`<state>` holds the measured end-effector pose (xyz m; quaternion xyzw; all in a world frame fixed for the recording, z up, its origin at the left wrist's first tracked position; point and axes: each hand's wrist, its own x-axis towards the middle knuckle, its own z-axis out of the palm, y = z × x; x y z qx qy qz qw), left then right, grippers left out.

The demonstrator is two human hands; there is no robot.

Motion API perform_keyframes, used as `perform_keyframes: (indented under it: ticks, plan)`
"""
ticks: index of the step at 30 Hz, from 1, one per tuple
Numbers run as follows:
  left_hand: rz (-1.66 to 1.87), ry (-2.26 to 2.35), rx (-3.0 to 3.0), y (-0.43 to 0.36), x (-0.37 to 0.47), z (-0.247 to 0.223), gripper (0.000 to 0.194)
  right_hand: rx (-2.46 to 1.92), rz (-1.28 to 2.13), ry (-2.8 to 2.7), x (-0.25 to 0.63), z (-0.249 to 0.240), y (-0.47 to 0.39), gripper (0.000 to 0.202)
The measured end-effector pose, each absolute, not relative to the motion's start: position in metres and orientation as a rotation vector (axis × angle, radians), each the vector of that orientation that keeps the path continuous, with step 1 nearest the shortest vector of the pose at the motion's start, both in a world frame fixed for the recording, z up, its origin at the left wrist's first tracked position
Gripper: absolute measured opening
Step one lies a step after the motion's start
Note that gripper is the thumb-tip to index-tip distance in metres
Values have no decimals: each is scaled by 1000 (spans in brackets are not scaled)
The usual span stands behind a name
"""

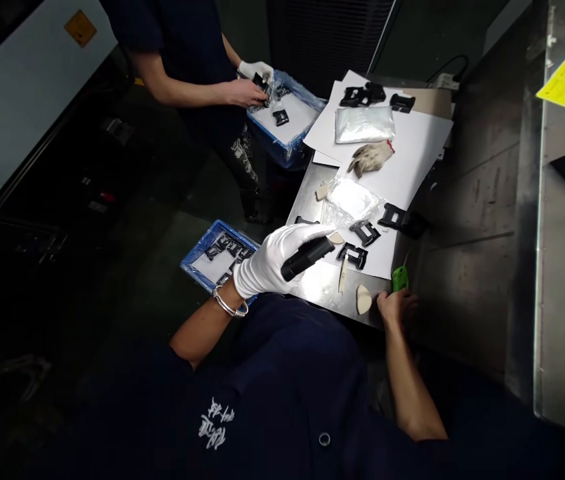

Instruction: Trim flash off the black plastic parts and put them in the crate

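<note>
My left hand (pixel 282 260), in a white glove, is closed around a black plastic part (pixel 308 258) above the metal table's front edge. At the table's right corner is my bare right hand (pixel 396 305), its fingers bent at the lower end of a green tool (pixel 400 278). Between my hands, a pale strip (pixel 343 273) overlaps a black frame-shaped part (pixel 353 256), and a beige pad (pixel 363 299) lies near the edge. Another black frame part (pixel 365 233) sits just beyond. What the gloved fingertips touch is partly hidden.
A blue tray (pixel 197 265) with black parts is at left. A co-worker handles a black part over another blue bin (pixel 287 148). White sheets (pixel 425 143) carry a used glove (pixel 371 158), a plastic-wrapped pack (pixel 365 125) and black parts. A metal wall (pixel 482 200) rises at right.
</note>
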<state>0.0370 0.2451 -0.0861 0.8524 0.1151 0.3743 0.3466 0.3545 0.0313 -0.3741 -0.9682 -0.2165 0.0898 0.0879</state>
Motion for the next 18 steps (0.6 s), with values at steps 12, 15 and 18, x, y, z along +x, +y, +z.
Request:
perform_keyframes:
  ticks: [12,15,18]
  plan:
    - [991,223,2271,249,41,-93,49,-2900,322,-786,354,-357,31,50]
    - [960,296,2222,244,36,-105,47,-2812,536,-963,333,-354,32,52]
    - [862,462,2115,229,27,-122,51,-2748,704,-1037,309,-354,32,58]
